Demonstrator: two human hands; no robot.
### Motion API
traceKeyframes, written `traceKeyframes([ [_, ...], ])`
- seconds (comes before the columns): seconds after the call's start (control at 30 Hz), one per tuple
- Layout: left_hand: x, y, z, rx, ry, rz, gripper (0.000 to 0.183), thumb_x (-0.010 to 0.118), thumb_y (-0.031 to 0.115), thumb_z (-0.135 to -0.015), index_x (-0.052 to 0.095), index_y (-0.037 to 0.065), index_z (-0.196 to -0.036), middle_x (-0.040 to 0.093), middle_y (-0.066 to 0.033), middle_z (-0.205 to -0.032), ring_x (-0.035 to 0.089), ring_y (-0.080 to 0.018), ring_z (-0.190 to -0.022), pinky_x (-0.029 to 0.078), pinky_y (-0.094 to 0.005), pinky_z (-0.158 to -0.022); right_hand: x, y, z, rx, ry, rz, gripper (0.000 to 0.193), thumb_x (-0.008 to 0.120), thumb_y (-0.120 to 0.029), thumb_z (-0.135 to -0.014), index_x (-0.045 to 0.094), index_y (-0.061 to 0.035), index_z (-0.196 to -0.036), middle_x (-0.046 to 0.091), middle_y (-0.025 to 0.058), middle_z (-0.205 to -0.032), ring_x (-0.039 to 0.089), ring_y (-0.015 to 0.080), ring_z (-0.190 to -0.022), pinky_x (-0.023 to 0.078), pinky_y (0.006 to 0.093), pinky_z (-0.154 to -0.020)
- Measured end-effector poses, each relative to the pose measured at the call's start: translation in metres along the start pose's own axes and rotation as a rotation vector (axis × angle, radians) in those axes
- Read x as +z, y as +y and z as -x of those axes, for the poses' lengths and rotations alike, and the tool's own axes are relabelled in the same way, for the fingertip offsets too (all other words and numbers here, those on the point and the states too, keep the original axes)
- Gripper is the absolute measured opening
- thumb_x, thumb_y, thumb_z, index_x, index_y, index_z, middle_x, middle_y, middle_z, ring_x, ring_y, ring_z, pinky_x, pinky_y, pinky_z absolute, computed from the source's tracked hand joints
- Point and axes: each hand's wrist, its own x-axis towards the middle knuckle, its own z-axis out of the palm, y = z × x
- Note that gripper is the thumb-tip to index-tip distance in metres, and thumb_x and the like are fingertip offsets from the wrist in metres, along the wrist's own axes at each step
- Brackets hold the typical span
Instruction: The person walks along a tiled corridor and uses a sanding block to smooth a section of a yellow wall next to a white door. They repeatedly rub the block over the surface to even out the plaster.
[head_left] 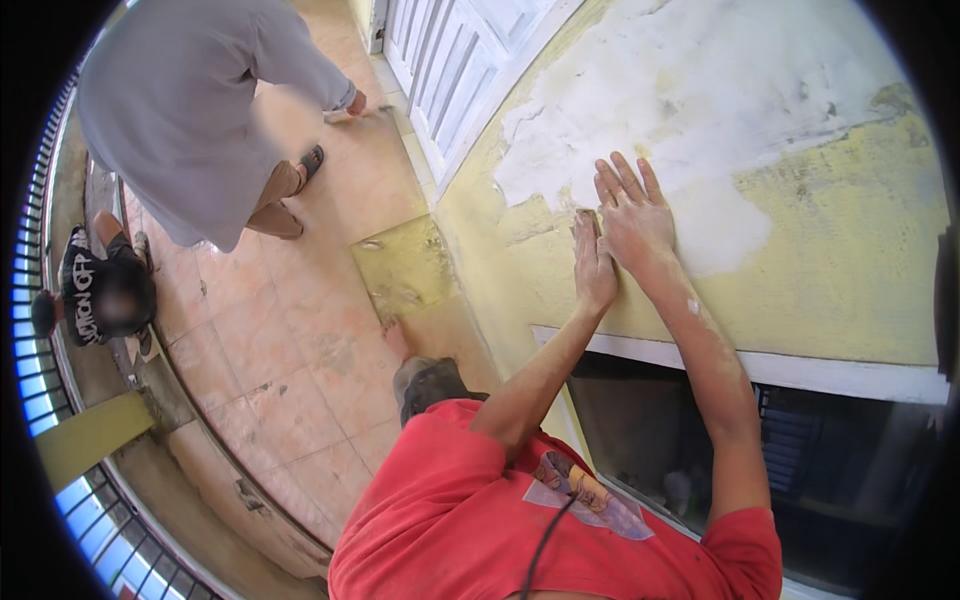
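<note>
Fingers: right hand (pixel 632 222) lies flat on the wall, fingers (pixel 622 178) straight and slightly fanned, gripping nothing; left hand (pixel 593 268) is just beside it and touching it, fingers pressed together around a small flat scraper (pixel 587 220), only its top edge visible.
Wall: yellow wall (pixel 830 270) fills the upper right of the frame, rough and flaking.
White patch: a broad white patch (pixel 690 90) covers the wall's upper part; both hands sit at its lower left edge, where yellow paint remains.
Step in hand: judging by the grip, the tool is being pressed against the paint at that boundary, with the right hand steadying.
Next move: it would call for firm, even pressure along the yellow edge, keeping the blade flat to the surface.
Window: a dark window opening with white frame (pixel 800 372) lies below the hands, lower right.
Floor: orange tiled floor (pixel 290 330) at centre left.
Others: a person in a grey shirt (pixel 180 110) stands at upper left; another person crouches at the far left edge (pixel 100 290).
</note>
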Motion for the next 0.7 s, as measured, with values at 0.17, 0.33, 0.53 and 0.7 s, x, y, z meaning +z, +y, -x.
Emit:
traceKeyframes([
  [0.17,-0.042,-0.031,-0.098,-0.173,0.157,0.071,0.061,0.03,0.028,-0.114,0.021,-0.003,-0.166,0.016,-0.024,-0.175,0.012,-0.0385,-0.163,0.008,-0.0414,-0.133,-0.005,-0.009,-0.02,-0.019,0.121,0.021,0.051,0.051,-0.031,-0.105,0.058,-0.0116,-0.152,0.044,-0.0016,-0.168,0.021,0.0191,-0.163,0.004,0.0491,-0.134],
  [0.33,-0.005,-0.005,-0.02,-0.085,0.022,0.043,0.063,0.029,0.029,-0.114,0.02,-0.005,-0.166,0.013,-0.0231,-0.176,0.009,-0.0381,-0.164,0.007,-0.0414,-0.133,0.008,-0.006,-0.011,0.013,0.104,-0.071,0.05,0.054,-0.028,-0.103,0.06,-0.0129,-0.15,0.047,-0.0009,-0.166,0.024,0.0197,-0.162,0.005,0.0498,-0.134],
  [0.53,-0.031,-0.026,-0.101,-0.163,0.269,0.022,0.063,0.028,0.028,-0.114,0.02,-0.005,-0.166,0.014,-0.0234,-0.176,0.008,-0.0386,-0.164,0.007,-0.0413,-0.133,-0.007,-0.006,-0.023,-0.074,0.207,-0.073,0.047,0.053,-0.029,-0.103,0.064,-0.0124,-0.146,0.053,0.0018,-0.161,0.031,0.0236,-0.159,0.009,0.052,-0.133],
  [0.7,-0.003,0.007,-0.023,-0.009,-0.009,-0.149,0.064,0.032,0.028,-0.113,0.017,-0.001,-0.168,0.014,-0.0204,-0.177,0.009,-0.0367,-0.164,0.008,-0.0411,-0.133,0.008,-0.006,-0.013,0.001,0.261,-0.22,0.043,0.058,-0.026,-0.098,0.071,-0.0141,-0.137,0.059,0.0018,-0.155,0.037,0.0231,-0.156,0.014,0.0522,-0.133],
])
